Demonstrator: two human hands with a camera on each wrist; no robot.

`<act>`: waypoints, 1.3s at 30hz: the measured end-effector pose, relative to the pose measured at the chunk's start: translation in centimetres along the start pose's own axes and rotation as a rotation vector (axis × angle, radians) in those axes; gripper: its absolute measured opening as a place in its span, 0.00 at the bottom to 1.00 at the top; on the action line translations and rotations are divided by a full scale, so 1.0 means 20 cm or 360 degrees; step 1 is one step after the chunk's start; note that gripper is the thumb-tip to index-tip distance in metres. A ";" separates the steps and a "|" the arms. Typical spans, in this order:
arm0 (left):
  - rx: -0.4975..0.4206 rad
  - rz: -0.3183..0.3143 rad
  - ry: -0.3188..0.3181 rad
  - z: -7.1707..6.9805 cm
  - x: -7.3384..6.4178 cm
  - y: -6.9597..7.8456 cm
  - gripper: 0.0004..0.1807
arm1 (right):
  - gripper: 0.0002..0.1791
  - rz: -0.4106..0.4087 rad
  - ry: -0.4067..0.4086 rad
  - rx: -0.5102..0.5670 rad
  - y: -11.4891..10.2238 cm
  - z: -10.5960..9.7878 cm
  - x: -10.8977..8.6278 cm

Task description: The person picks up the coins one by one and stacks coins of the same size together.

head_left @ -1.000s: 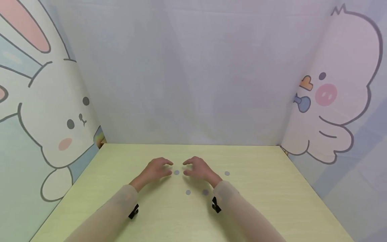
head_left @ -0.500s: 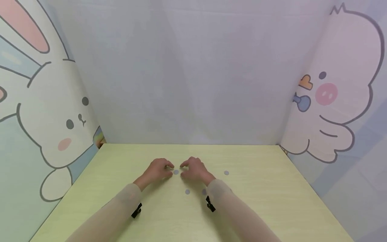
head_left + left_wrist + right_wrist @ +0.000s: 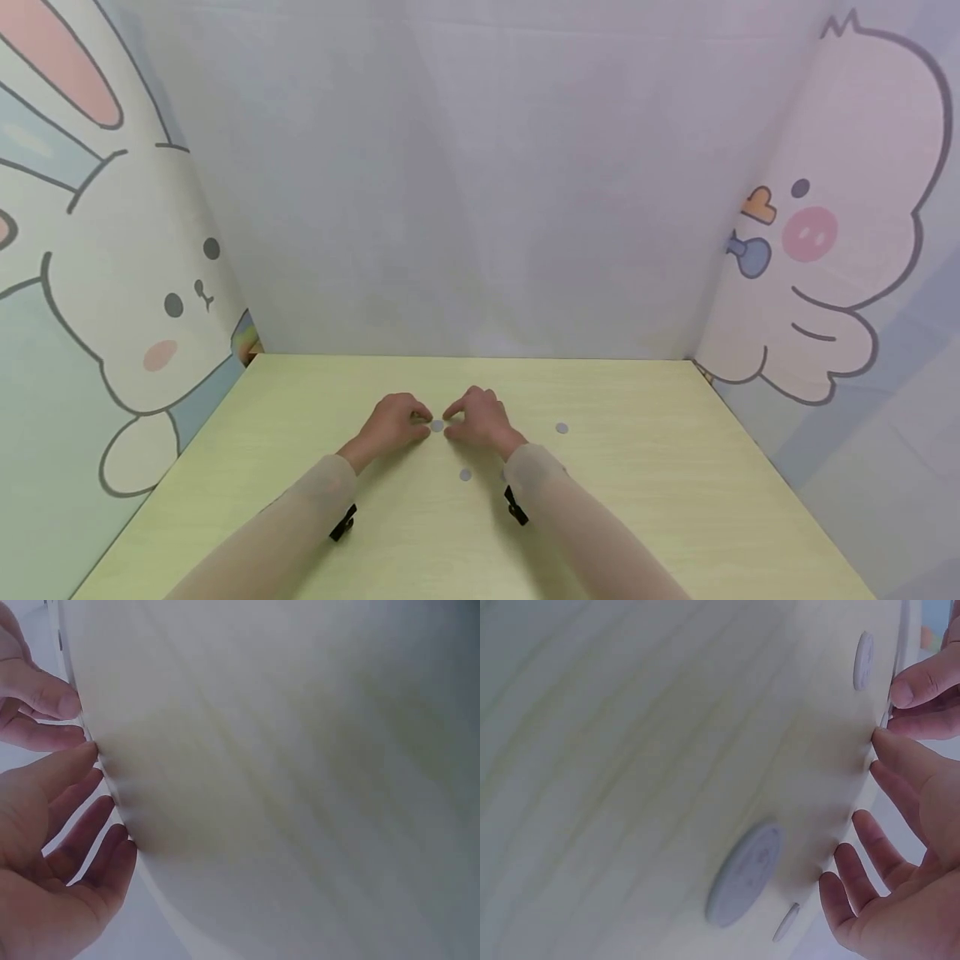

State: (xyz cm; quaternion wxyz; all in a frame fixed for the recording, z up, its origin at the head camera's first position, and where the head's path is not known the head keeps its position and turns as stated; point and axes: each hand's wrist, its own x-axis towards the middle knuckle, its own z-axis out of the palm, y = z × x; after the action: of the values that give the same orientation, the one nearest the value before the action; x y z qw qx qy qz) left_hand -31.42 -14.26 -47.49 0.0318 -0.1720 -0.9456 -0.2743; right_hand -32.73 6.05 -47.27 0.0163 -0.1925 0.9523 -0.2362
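Several round grey coins lie flat on the pale table. One coin sits between my two hands. My left hand is at its left edge, thumb and forefinger bent towards it. From the other side my right hand faces it with thumb and forefinger parted. Whether the fingertips touch this coin is too small to tell. In both wrist views the fingertips rest on or just over the tabletop, fingers loosely bent. A large-looking coin lies near the right wrist.
Other coins lie nearer me: one coin in front of the hands, another partly hidden by the right sleeve. A further coin is off to the right. The table ends at a pale curtain with cartoon animals at the sides.
Both hands have closed in on the coin between them, the right moving left and the left slightly right. The gaps between thumb and forefinger have narrowed. The coins have not visibly moved.
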 end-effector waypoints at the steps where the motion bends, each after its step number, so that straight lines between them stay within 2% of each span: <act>1: -0.0001 -0.0001 -0.0001 0.00 0.00 0.00 0.08 | 0.12 0.0002 0.0007 0.0003 0.00 0.00 0.00; 15: 0.0018 0.0024 0.0045 0.02 0.02 0.01 0.04 | 0.05 0.0068 0.0101 0.0100 -0.04 0.03 0.01; 21: 0.0031 -0.0011 0.0054 0.03 0.02 0.02 0.03 | 0.04 0.0091 0.0115 0.0139 -0.05 0.03 0.00; 32: 0.0053 0.0015 0.0067 0.01 0.00 0.02 0.03 | 0.03 0.0045 0.0123 0.0097 -0.07 0.05 0.00; 39: 0.0022 0.0016 0.0054 -0.01 -0.02 0.03 0.03 | 0.03 0.0067 0.0133 0.0096 -0.09 0.05 -0.02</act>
State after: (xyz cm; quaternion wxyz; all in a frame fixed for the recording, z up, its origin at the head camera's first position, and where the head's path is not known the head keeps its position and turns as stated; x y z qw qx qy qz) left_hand -30.83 -14.06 -47.19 0.0504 -0.1719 -0.9459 -0.2704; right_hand -31.54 4.37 -47.29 -0.0127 -0.1617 0.9485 -0.2721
